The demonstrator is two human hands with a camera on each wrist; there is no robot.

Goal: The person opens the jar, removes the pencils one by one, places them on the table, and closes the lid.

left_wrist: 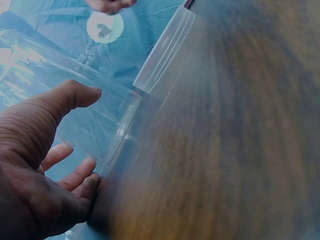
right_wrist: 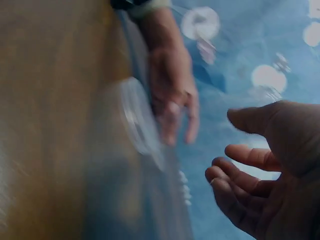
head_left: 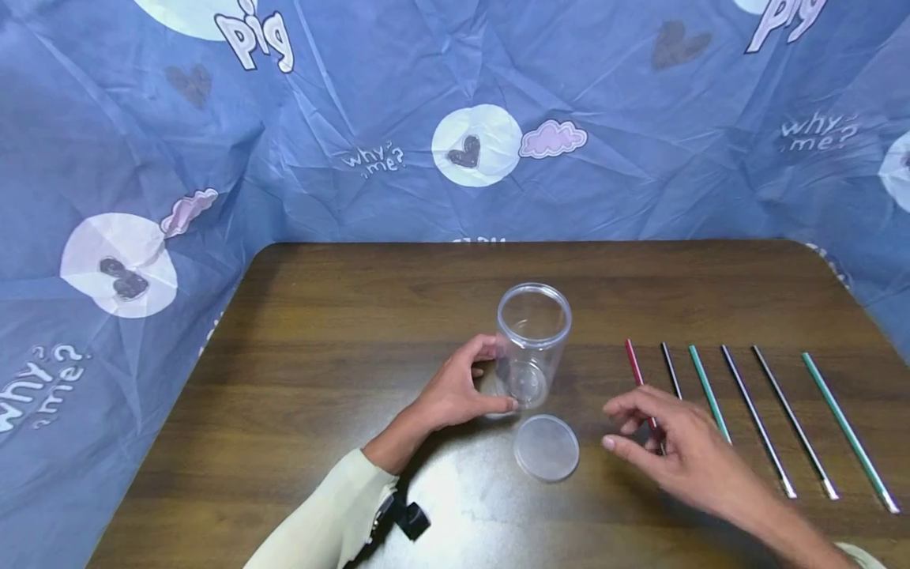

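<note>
A clear plastic jar (head_left: pixel 535 316) stands upright and uncovered on the table. My left hand (head_left: pixel 455 387) holds it low on its left side, thumb at the front near the base and fingers curved behind. In the left wrist view the jar (left_wrist: pixel 117 120) shows beside the thumb and fingers. A round translucent lid (head_left: pixel 546 448) lies flat just in front of the jar. To the right, my right hand (head_left: pixel 682 450) hovers with loosely bent fingers and holds nothing. Beneath it is a red pencil (head_left: pixel 633 362), partly hidden by the hand.
Several more pencils lie in a spaced row at the right, among them a dark one (head_left: pixel 671 370), a teal one (head_left: pixel 709 391) and another teal one (head_left: pixel 849 431). The wooden table (head_left: pixel 320 332) is backed by a printed blue cloth (head_left: pixel 370 95).
</note>
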